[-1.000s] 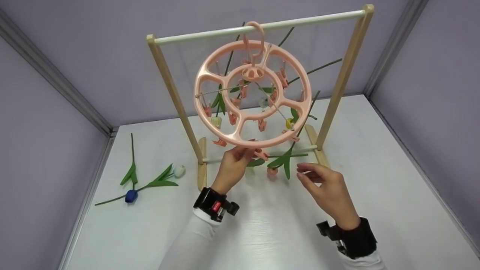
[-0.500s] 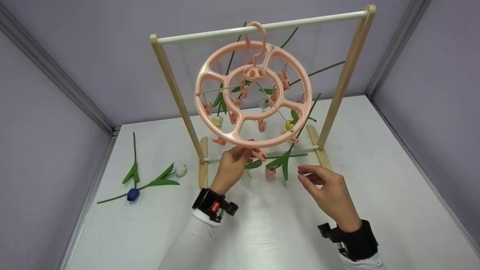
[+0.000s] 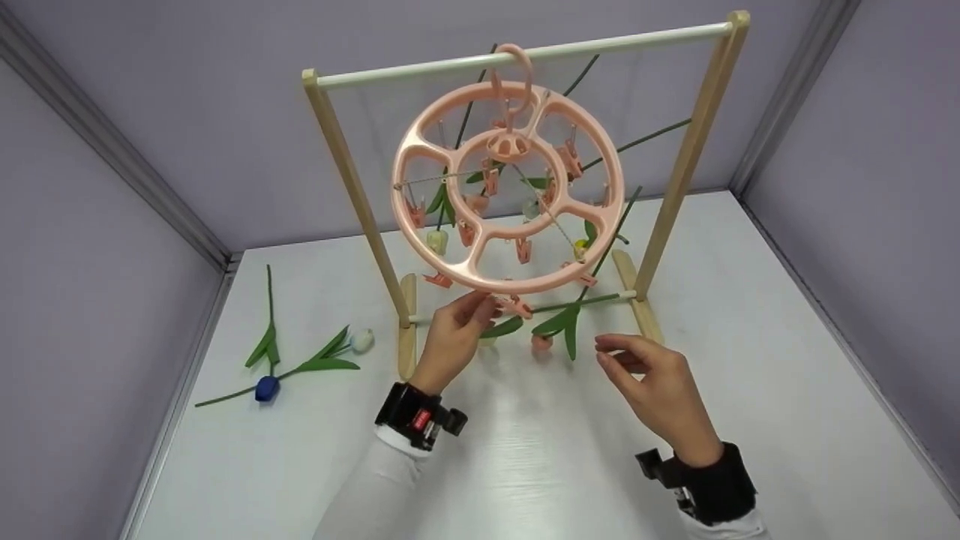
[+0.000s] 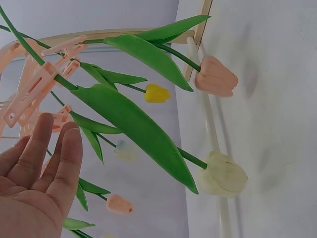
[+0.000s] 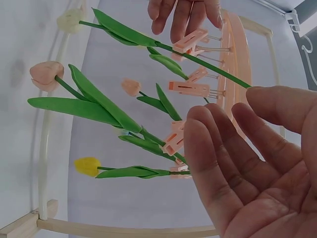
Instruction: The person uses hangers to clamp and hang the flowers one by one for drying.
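A pink round clip hanger (image 3: 442, 266) carries artificial tulips head down in its clips. My left hand (image 3: 450, 341) is beside a pink clip (image 4: 32, 94) at the near rim; in the left wrist view its fingers are loosely extended and hold nothing. That clip grips the stem of a cream tulip (image 4: 223, 173). To the right, my right hand (image 3: 660, 382) hovers with relaxed, slightly bent fingers and nothing between them. In the right wrist view its thumb overlaps the cream tulip's stem end. A pink tulip (image 5: 47, 76) and a yellow tulip (image 5: 87, 166) hang nearby.
The hanger hooks over the white bar (image 3: 637, 41) of a wooden-legged stand (image 3: 349, 180). On the white tabletop (image 3: 525, 465) at left lie a blue tulip (image 3: 267, 388) and a white tulip (image 3: 361, 341), their stems crossing. Pale walls enclose the back and sides.
My left hand has drawn slightly left and down from the clip, its fingers loosening. The hanger and its flowers sway a little. My right hand stays nearly in place.
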A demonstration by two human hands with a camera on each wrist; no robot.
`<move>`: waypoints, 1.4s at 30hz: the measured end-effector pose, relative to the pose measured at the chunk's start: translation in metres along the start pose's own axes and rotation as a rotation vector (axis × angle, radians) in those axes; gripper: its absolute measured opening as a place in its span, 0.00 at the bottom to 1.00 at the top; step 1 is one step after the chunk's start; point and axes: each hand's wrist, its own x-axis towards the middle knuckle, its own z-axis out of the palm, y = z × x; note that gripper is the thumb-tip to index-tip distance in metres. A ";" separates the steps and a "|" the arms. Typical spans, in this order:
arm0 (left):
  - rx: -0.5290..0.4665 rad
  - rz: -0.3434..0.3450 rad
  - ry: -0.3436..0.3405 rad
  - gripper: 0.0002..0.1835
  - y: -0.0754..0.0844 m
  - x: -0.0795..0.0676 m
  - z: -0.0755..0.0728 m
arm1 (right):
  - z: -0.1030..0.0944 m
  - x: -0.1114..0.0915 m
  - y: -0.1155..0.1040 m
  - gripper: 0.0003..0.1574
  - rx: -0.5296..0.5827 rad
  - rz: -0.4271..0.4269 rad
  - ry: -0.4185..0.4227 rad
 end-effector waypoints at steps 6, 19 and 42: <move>0.057 0.003 0.036 0.21 -0.005 -0.016 -0.010 | 0.000 -0.005 0.002 0.13 -0.008 0.005 -0.003; 0.337 0.014 0.202 0.19 -0.048 -0.080 -0.084 | 0.001 -0.020 0.013 0.13 -0.039 0.087 -0.044; 0.978 -0.258 0.257 0.19 -0.117 -0.108 -0.245 | -0.002 -0.049 0.027 0.12 -0.074 0.214 -0.096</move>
